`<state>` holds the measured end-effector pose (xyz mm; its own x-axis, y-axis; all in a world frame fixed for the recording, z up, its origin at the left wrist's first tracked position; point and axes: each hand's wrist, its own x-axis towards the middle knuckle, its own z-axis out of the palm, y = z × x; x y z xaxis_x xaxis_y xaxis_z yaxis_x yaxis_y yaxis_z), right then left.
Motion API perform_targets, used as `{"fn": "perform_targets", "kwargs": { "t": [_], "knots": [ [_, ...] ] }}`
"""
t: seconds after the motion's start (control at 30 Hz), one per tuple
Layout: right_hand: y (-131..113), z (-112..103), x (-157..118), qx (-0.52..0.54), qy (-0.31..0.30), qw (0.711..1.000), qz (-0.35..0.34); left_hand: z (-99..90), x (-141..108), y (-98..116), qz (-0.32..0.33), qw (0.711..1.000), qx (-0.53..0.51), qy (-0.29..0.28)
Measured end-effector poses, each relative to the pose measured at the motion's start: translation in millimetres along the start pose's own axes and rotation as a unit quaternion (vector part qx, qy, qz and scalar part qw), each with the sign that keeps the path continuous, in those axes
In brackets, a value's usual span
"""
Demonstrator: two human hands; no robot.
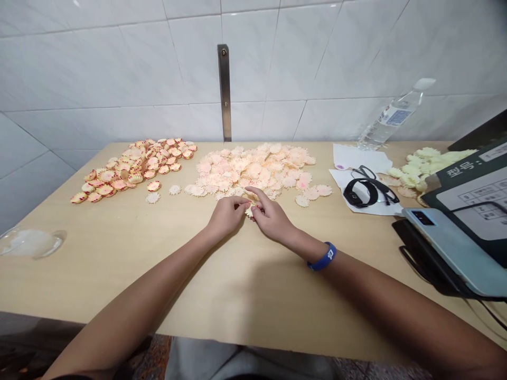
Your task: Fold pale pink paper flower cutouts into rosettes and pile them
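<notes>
My left hand (228, 215) and my right hand (273, 215) meet at the near edge of a pile of pale pink scalloped pieces (253, 168). Between their fingertips is a small pale yellow petal piece (249, 212), partly hidden by the fingers. Both hands pinch at it, the right with its index finger raised and bent over the top. At the back left lies a second pile of pieces with red edges (138, 163). A few loose pale pieces (152, 197) rest between the two piles.
Glasses and a black wristband (360, 192) lie on white paper (341, 182) at the right. Behind stands a tilted water bottle (392, 116). Yellow-green pieces (423, 164), a dark box (475, 184) and a phone (455, 248) are far right. A clear dish (31, 243) sits at the left edge.
</notes>
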<state>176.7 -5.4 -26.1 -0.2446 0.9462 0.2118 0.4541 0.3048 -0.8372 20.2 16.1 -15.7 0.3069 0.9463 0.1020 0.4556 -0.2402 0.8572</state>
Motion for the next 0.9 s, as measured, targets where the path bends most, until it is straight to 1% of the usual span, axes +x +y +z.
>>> {"fn": "perform_targets", "kwargs": {
  "t": [0.07,0.13,0.27,0.37,0.47,0.53,0.63,0.67,0.73,0.83,0.9],
  "knots": [
    [-0.5,-0.5,-0.6,0.001,-0.005,1.0,-0.005,-2.9,0.8,-0.6,-0.009,0.999,-0.03,-0.015],
    [-0.4,-1.0,-1.5,0.008,-0.014,1.0,-0.009,-6.2,1.1,-1.4,-0.008,0.999,-0.031,-0.03],
    [0.2,-0.4,-2.3,-0.003,-0.034,0.999,-0.019,-12.6,-0.3,-0.7,0.003,0.998,0.025,-0.058],
    [1.0,2.0,-0.8,-0.034,-0.025,0.999,-0.017,-13.4,-2.5,3.9,0.022,0.993,0.108,-0.035],
    [1.9,5.0,0.6,-0.044,-0.008,0.999,-0.004,-11.4,-2.6,8.0,0.019,0.985,0.169,0.002],
    [1.9,6.3,0.1,-0.015,-0.006,1.0,-0.002,-11.0,-1.1,7.8,0.004,0.99,0.141,0.003],
    [1.2,7.2,-2.2,0.017,-0.004,1.0,-0.002,-12.7,1.2,4.6,-0.014,0.999,0.037,-0.025],
    [1.2,7.4,-2.6,0.017,-0.003,1.0,-0.001,-13.3,1.5,3.9,-0.016,0.999,0.019,-0.027],
    [2.2,7.8,-2.5,0.021,-0.002,1.0,0.003,-13.9,1.2,4.3,-0.011,0.999,0.034,-0.017],
    [6.1,8.8,-0.4,0.047,-0.001,0.999,0.018,-12.5,-0.8,8.1,0.008,0.995,0.102,0.008],
    [8.4,9.8,0.8,0.063,-0.001,0.998,0.025,-10.9,-2.1,10.6,0.011,0.993,0.115,0.016]
  ]
}}
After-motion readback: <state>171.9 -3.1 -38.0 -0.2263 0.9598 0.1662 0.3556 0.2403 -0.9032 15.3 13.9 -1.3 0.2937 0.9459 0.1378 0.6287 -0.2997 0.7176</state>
